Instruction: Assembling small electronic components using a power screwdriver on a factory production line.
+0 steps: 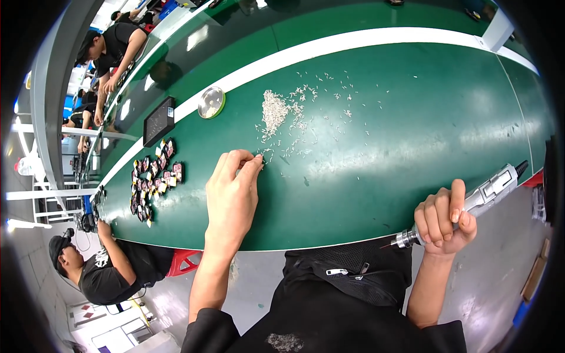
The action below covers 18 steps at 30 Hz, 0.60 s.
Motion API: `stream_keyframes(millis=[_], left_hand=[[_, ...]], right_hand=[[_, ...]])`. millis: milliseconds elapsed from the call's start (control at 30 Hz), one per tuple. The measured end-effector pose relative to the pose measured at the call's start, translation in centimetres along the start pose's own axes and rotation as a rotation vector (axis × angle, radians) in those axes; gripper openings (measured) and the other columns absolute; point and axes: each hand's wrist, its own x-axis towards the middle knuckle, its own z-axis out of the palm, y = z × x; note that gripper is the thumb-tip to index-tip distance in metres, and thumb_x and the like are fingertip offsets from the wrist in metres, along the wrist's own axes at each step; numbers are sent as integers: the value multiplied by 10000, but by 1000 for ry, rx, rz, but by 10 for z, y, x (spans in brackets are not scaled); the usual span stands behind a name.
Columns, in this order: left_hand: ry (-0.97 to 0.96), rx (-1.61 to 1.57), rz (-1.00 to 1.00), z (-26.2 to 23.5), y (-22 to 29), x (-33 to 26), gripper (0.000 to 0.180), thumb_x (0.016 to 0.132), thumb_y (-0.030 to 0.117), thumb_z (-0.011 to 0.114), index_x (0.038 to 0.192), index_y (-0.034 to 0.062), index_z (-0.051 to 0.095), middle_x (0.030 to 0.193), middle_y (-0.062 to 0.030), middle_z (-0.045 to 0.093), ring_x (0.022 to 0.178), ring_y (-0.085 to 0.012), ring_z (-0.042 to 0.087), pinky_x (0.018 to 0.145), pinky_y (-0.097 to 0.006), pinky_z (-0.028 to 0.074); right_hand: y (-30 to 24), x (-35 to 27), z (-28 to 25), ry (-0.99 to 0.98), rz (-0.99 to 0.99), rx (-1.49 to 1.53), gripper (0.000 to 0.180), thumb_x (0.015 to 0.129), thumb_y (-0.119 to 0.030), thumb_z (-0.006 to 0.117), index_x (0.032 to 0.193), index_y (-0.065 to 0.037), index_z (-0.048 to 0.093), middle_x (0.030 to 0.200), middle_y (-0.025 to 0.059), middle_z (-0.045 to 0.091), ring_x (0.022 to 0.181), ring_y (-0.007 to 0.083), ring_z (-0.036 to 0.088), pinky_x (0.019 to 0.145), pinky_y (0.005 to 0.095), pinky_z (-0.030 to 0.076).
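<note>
My left hand (232,191) is over the green tabletop (353,194), thumb and forefinger pinched at the near edge of a scatter of tiny pale slivers. Whatever is between those fingertips is too small to make out. Just beyond lies the main heap of pale slivers (274,113), with loose ones strewn to its right. My right hand (444,217) is wrapped round a grey electric screwdriver (488,191) at the table's near edge. Its metal nose and thin bit point left, toward my waist, and a dark cord end shows at its far end.
Left of my left hand lies a cluster of small black parts (154,176) with pink and yellow patches. Behind them are a black tray (159,122) and a round dish (211,103). A white rail (329,42) bounds the table's far side. Co-workers (112,259) sit to the left.
</note>
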Motion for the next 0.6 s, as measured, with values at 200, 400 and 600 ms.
stream_keyframes(millis=[200,400,600], left_hand=[[-14,69,36,4,2,0,106,758,-9,681,857,3,644,827,-68,564,727,-225,569,587,-345,484],[-36,46,66,5,1,3,106,761,-32,658,853,-10,608,820,-81,553,736,-247,552,612,-360,481],[56,-27,1,12,-7,3,145,761,-69,646,870,-7,575,840,-113,573,765,-287,570,680,-373,469]], right_hand=[[0,-1,1,15,-2,-23,118,868,-128,547,829,-62,458,499,4,425,397,115,429,458,279,399],[1,-2,1,25,-7,-27,106,876,-127,540,836,-64,464,500,1,425,397,115,424,471,280,405],[1,-2,1,26,-19,-29,91,880,-126,527,846,-65,468,497,-2,422,401,110,418,479,281,407]])
